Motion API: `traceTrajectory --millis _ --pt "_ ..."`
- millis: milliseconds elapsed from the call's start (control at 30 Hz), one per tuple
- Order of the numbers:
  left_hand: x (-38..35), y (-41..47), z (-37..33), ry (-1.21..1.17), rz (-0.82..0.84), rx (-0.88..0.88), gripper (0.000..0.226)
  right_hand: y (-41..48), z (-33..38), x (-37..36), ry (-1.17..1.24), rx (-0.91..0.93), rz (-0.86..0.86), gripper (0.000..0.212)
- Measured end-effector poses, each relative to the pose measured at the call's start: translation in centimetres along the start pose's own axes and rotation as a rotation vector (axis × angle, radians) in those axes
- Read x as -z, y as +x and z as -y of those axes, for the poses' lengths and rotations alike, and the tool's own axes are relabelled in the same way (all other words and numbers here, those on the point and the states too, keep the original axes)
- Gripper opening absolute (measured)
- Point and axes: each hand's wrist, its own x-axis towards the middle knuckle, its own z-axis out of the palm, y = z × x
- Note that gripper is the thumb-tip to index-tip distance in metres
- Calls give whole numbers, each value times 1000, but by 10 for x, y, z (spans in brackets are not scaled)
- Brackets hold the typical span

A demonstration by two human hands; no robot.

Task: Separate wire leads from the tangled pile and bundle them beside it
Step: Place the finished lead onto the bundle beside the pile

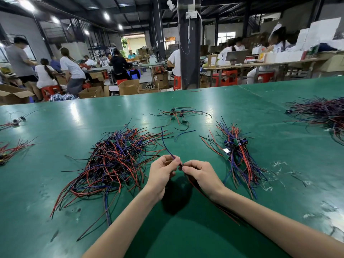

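The left grip (163, 170) and right grip (199, 174) are pinching a thin blue-red-black wire lead (165, 144). A modest wire bundle (236, 155) is lying right of the larger tangled pile (115, 161), which seems mostly unsorted.

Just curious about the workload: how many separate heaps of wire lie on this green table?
6: big tangle near centre, bundle to its right, small cluster beyond them, far-right pile, upper cluster and lower cluster at left edge. More may lie off-frame.
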Motion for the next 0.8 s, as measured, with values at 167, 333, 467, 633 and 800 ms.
traceTrajectory --millis 167,333,467,633,800 --pt "-2 -1 2 -11 40 -24 3 -1 2 1 28 -29 10 31" --pt "-3 -1 3 -23 41 -22 1 -1 2 1 -30 -16 20 34" --pt "-3 -1 3 14 33 -34 2 -2 2 1 -54 -6 13 36" --pt "-4 -2 2 34 32 -44 4 -2 4 0 -50 -5 -10 42" --pt "-5 -3 1 26 31 -45 5 -4 3 1 -19 17 -5 44"
